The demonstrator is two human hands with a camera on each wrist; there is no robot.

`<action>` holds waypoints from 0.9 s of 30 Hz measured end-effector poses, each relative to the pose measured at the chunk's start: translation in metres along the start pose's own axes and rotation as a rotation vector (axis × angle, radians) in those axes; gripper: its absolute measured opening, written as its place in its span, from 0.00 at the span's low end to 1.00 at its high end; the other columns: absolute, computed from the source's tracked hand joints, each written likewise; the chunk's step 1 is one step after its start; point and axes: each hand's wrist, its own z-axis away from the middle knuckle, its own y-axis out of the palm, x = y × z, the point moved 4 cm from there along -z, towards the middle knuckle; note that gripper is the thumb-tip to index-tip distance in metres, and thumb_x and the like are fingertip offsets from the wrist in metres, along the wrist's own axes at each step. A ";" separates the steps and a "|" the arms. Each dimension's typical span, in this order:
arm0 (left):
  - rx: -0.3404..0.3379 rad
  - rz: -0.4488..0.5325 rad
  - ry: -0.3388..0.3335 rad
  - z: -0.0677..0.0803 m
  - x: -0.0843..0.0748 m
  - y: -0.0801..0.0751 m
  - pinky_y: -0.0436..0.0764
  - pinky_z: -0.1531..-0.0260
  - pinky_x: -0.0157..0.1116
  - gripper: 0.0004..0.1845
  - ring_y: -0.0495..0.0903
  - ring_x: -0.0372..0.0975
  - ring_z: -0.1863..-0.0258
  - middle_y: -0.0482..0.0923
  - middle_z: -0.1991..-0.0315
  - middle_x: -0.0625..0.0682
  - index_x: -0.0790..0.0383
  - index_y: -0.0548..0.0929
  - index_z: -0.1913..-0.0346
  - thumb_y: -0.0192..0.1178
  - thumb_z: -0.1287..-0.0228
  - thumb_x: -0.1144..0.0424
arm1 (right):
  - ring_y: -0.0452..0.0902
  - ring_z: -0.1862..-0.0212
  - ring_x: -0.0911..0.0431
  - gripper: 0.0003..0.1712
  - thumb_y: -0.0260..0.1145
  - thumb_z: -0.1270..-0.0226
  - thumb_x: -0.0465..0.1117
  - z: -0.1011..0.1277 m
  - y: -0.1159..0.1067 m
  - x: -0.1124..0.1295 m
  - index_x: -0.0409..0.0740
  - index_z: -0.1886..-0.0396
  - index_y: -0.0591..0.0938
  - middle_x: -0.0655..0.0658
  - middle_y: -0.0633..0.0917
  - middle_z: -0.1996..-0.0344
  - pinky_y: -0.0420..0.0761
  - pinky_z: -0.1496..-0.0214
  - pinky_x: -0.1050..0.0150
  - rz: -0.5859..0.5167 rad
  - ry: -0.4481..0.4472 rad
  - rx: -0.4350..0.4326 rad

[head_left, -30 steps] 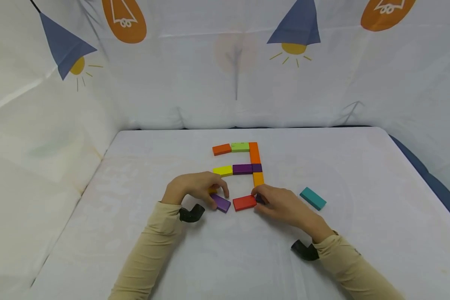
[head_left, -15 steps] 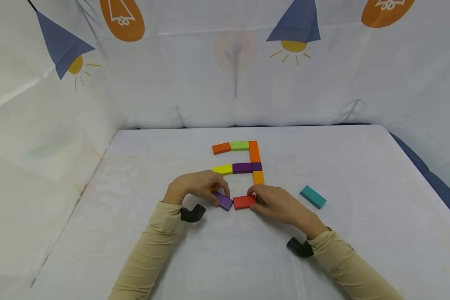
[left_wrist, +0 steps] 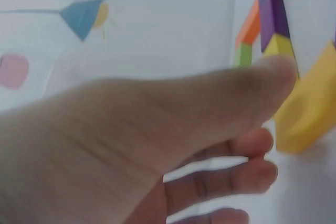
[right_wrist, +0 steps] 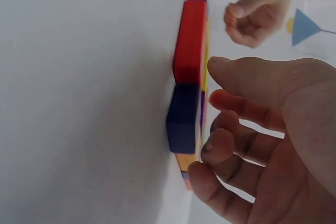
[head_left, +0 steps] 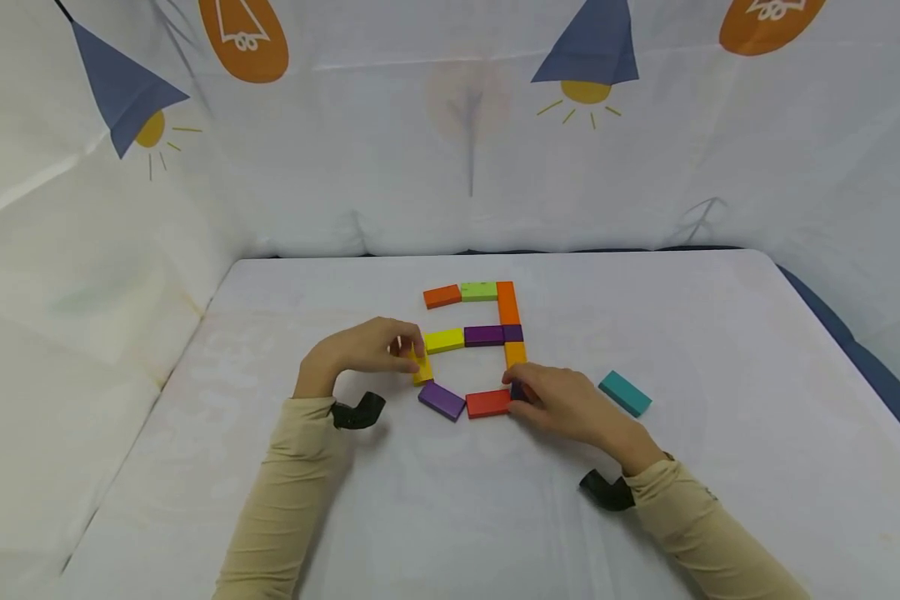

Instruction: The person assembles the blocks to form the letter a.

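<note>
My left hand [head_left: 414, 357] pinches a yellow block [head_left: 422, 368] between thumb and fingers, just left of a flat purple block [head_left: 441, 400]. In the left wrist view the yellow block [left_wrist: 310, 111] sits right at the thumb tip. My right hand [head_left: 516, 385] lies on the table with loosely bent fingers, and its fingertips touch a dark purple block [head_left: 518, 392] at the right end of a red block [head_left: 488, 403]. The right wrist view shows the dark purple block [right_wrist: 184, 116] and the red block [right_wrist: 190, 40] end to end beside my fingers [right_wrist: 212, 150].
Beyond my hands lie an orange block [head_left: 442, 297], a green block [head_left: 479, 292], an upright orange block [head_left: 507, 302], a yellow block [head_left: 445, 340], a purple block [head_left: 484, 336] and an amber block [head_left: 516, 354]. A teal block [head_left: 625, 393] lies alone to the right. Cloth walls surround the white table [head_left: 720, 333].
My left hand let go of the flat purple block and moved up and left, now pinching the yellow block. My right hand stayed by the red and dark purple blocks.
</note>
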 end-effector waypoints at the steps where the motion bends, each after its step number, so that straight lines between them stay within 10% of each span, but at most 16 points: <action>1: 0.003 0.005 -0.040 0.001 0.005 -0.001 0.71 0.68 0.34 0.13 0.71 0.39 0.69 0.73 0.69 0.49 0.54 0.76 0.59 0.61 0.46 0.54 | 0.67 0.73 0.64 0.19 0.64 0.45 0.51 0.001 -0.002 -0.002 0.54 0.54 0.74 0.60 0.73 0.75 0.69 0.72 0.72 -0.009 0.000 0.001; 9: 0.080 0.003 -0.333 0.003 0.022 0.007 0.69 0.63 0.35 0.28 0.71 0.40 0.63 0.73 0.61 0.51 0.53 0.65 0.48 0.54 0.46 0.40 | 0.64 0.79 0.63 0.09 0.61 0.43 0.50 0.010 -0.025 -0.029 0.53 0.65 0.73 0.56 0.70 0.82 0.65 0.78 0.71 -0.050 0.044 -0.008; 27: 0.059 -0.008 -0.254 -0.001 0.022 0.006 0.70 0.58 0.38 0.21 0.71 0.42 0.60 0.74 0.59 0.52 0.53 0.69 0.49 0.58 0.44 0.50 | 0.68 0.74 0.61 0.12 0.59 0.40 0.50 0.031 -0.057 -0.078 0.48 0.62 0.73 0.52 0.75 0.75 0.68 0.74 0.68 -0.051 0.147 0.006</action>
